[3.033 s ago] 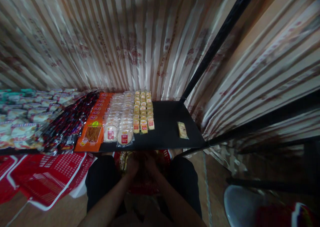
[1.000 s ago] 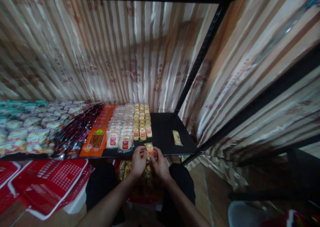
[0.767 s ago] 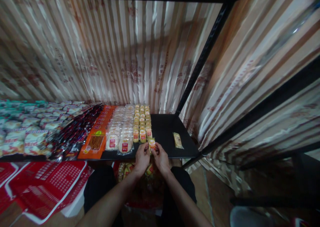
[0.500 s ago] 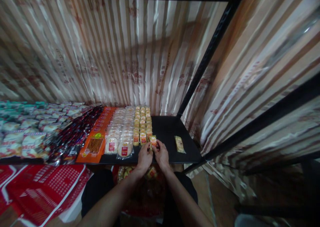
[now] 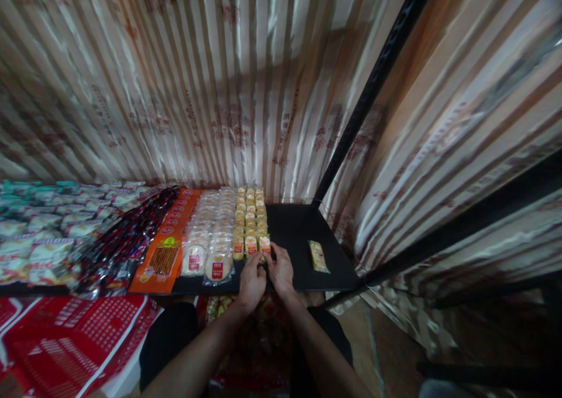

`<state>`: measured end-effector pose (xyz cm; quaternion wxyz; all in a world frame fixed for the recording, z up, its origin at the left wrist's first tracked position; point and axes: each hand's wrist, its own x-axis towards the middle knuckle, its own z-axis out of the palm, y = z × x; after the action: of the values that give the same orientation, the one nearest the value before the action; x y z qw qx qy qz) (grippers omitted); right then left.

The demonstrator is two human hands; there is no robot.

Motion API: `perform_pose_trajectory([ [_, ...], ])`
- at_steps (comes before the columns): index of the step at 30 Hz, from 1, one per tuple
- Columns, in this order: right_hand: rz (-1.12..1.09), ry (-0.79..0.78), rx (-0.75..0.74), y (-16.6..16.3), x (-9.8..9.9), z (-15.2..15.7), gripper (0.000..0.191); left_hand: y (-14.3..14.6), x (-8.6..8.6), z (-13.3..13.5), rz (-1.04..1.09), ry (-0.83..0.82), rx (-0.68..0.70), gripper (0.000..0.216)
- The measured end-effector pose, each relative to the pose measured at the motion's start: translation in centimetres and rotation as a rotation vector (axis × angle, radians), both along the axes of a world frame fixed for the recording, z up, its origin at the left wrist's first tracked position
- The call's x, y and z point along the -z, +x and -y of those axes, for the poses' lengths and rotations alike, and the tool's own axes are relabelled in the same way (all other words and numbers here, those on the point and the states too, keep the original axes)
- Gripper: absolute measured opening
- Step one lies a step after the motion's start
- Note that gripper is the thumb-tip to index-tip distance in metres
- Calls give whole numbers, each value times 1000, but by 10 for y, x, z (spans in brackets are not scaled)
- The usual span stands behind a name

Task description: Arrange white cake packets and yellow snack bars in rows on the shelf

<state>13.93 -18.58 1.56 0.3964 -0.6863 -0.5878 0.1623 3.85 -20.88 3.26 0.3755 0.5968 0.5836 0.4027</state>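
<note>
Both hands meet at the front of the right-hand row of small yellow snack packets (image 5: 250, 216). Between their fingertips is one yellow packet with an orange-red label (image 5: 264, 244), at the front end of that row. My left hand (image 5: 253, 278) pinches it from the left and below, my right hand (image 5: 280, 269) from the right. The fingertips are partly hidden behind the hands. To the left lie two rows of round crackers in clear wrappers (image 5: 218, 269). A single yellow packet (image 5: 318, 256) lies apart on the black shelf (image 5: 294, 222), right of my hands.
Farther left are orange pretzel-stick packs (image 5: 162, 257), dark shiny packets (image 5: 118, 251) and white snack bags (image 5: 50, 257). A black post (image 5: 369, 99) stands at the right rear corner. Below the shelf are a red printed bag (image 5: 83, 333) and an open bag of packets between my knees.
Both hands have moved slightly forward and left, bringing the held packet down to the front of the right-hand row. The view has shifted slightly.
</note>
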Motion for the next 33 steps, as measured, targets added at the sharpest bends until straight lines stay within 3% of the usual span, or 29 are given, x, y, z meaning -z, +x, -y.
perform_pose_trajectory([
  [10, 149, 15, 4, -11, 11, 1, 42, -4, -1, -4, -43, 48, 1, 41],
  [20, 140, -28, 13, -19, 16, 0, 49, -8, 4, -9, -59, 35, -66, 33],
  [25, 108, 38, 1, -16, 16, 2, 56, -11, -1, -4, -78, 63, -51, 31],
  [33, -125, 82, 103, -24, 5, 47, 48, -24, 6, 26, -74, 3, 27, 29],
])
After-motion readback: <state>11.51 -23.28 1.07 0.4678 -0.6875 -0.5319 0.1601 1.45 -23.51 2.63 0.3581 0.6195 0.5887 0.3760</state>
